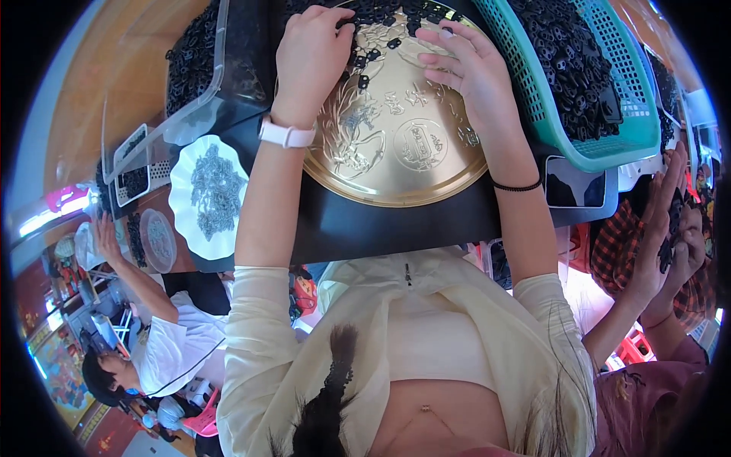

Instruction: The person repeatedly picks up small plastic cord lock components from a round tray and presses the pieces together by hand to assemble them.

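Gold tray [381, 181] lies open to its rim below spread right fingers [444, 62]. Black pieces [375, 14] crowd left fingers [324, 14], grip hidden.

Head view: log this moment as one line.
left hand: at black pieces, grip unclear | right hand: over gold tray, grip unclear | teal basket: more black pieces inside

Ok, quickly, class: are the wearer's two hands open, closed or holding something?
Left hand: fingers curled by small black pieces; whether it grips one cannot be told.
Right hand: loosely open over the round gold tray.
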